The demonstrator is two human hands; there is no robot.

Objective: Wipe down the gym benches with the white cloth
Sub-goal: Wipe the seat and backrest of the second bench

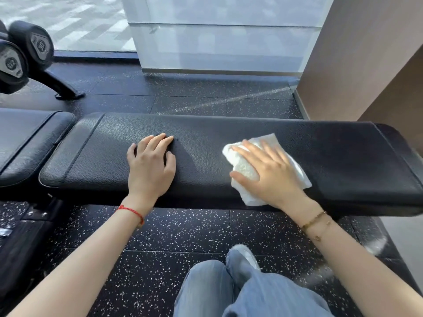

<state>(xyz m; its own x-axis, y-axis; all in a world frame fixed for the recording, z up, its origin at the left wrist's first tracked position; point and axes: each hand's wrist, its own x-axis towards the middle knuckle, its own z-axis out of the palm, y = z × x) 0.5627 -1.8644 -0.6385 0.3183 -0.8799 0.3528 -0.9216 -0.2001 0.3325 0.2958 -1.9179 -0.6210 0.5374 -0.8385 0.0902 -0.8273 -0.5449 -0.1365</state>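
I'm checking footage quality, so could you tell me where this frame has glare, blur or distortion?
Head view: daylight sheen on the bench pad left of the left hand; right hand on the white cloth slightly motion-blurred; wide-angle bending at the pad's ends; window overexposed.

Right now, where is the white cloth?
In the head view, the cloth lies on the bench, right of centre, flat under the right hand.

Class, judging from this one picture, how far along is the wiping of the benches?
Done: cannot tell; no wiped streaks show. In hand: the right hand presses the white cloth flat on the long bench pad, while the left hand rests on it. Left: the neighbouring pad.
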